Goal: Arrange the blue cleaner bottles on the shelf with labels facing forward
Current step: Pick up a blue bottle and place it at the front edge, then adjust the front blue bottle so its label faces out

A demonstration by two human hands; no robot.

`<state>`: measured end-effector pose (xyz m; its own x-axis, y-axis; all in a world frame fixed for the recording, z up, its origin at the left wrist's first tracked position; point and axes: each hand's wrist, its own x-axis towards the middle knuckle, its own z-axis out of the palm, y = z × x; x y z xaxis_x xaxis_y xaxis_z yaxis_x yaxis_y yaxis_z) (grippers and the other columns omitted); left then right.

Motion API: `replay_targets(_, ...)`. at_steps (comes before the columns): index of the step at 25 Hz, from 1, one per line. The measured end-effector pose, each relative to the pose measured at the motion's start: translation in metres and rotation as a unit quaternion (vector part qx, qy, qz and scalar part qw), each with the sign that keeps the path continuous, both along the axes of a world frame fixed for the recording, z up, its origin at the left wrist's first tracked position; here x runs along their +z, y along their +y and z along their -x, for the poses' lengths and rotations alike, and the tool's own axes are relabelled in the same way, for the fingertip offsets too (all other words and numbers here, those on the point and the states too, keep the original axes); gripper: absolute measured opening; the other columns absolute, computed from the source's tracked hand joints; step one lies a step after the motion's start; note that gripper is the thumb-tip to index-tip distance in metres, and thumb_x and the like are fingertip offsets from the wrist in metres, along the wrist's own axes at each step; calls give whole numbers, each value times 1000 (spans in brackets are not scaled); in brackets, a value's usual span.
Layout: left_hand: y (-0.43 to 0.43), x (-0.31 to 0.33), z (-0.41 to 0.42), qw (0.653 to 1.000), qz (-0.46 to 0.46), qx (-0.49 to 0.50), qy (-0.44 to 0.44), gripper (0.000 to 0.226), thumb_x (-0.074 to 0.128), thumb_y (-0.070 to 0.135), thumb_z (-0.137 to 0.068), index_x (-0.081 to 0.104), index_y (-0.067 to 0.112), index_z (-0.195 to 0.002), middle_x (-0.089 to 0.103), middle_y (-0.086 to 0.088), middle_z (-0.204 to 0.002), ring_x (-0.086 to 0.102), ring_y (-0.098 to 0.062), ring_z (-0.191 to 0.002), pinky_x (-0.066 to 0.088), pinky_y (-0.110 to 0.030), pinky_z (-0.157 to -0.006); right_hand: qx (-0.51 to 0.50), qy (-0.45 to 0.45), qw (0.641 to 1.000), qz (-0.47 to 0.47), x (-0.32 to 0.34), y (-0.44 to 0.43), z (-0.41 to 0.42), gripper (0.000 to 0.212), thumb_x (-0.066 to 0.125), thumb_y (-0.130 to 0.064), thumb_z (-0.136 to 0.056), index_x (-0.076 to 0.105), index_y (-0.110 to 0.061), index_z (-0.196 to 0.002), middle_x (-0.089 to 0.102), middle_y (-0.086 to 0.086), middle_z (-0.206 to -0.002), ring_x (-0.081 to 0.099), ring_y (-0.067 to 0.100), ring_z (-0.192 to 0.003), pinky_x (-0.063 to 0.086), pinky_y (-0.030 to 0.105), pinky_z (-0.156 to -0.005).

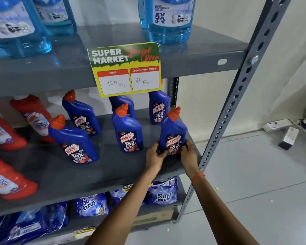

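Currently front-right blue bottle gripped at base by left hand and right hand, at shelf 3 o'clock end; label best squared forward, base kept flat.

Single head view, close, angled down at the middle shelf; floor rightward
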<state>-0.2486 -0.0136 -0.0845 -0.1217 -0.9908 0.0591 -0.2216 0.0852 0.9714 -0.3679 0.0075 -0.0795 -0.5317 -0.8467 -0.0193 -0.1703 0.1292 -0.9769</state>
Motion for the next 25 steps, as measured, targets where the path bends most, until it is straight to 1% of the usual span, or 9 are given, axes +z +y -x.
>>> replay_targets(4,22,-1,0,1000,-2,13,9,41,76,5,-73,61,1,-112,71,-14,-106,66,-23,-95,53,-29,-81,-2,-14,1000,-8,0,19,2,32,31,7,-87,56,-4,-105,61,9,-95,55,17,-78,42,18,-58)
replay_targets(8,34,2,0,1000,4,20,8,43,77,7,-73,62,5,-113,68,-1,-100,66,-18,-91,50,-17,-75,12,-32,999,-5,5,30,-1,32,30,8,-87,53,-3,-106,60,11,-96,56,19,-82,44,21,-60)
replay_targets(10,38,4,0,1000,5,24,9,42,77,9,-73,62,5,-112,70,-7,-103,66,-20,-93,51,-17,-76,17,-38,999,-1,5,33,-3,32,30,8,-87,52,-3,-107,60,11,-97,56,22,-85,45,22,-61)
replay_targets(14,38,8,-1,1000,2,27,-10,46,78,10,-72,62,5,-114,71,-14,-109,65,-17,-92,48,-5,-68,14,-43,999,-13,9,36,-5,33,30,7,-87,50,-2,-112,60,11,-99,56,22,-88,44,23,-61)
replay_targets(17,38,11,-4,999,-8,19,-30,51,79,11,-71,59,5,-117,69,-15,-115,65,-24,-104,50,-23,-83,-21,-78,997,-10,16,43,-14,37,32,5,-89,45,-2,-123,59,16,-112,56,24,-98,47,31,-76)
replay_targets(20,43,13,-17,1000,-11,-7,-15,66,79,22,-72,51,9,-130,61,-7,-129,57,-18,-120,47,-33,-100,-149,-121,981,-4,24,52,-37,38,36,1,-92,39,2,-130,47,20,-129,52,29,-111,46,33,-88)
replay_targets(22,47,17,-30,1000,1,8,-4,65,77,26,-74,50,9,-131,60,-3,-130,55,-13,-120,45,-30,-101,-203,-206,957,-3,28,58,-58,29,37,-2,-92,51,2,-117,50,19,-123,53,27,-97,45,31,-80)
replay_targets(23,48,19,-39,1000,14,19,6,60,76,25,-75,53,9,-128,61,-4,-127,57,-12,-117,46,-27,-99,-192,-276,942,-15,28,58,-71,23,37,-4,-92,57,0,-102,57,18,-111,54,24,-86,46,30,-74)
replay_targets(25,49,23,-56,997,52,56,23,43,74,23,-78,61,9,-116,68,-6,-116,64,-8,-103,50,-18,-89,-141,-430,890,-56,31,54,-97,28,34,-4,-93,52,-9,-73,56,12,-77,52,18,-63,44,27,-57)
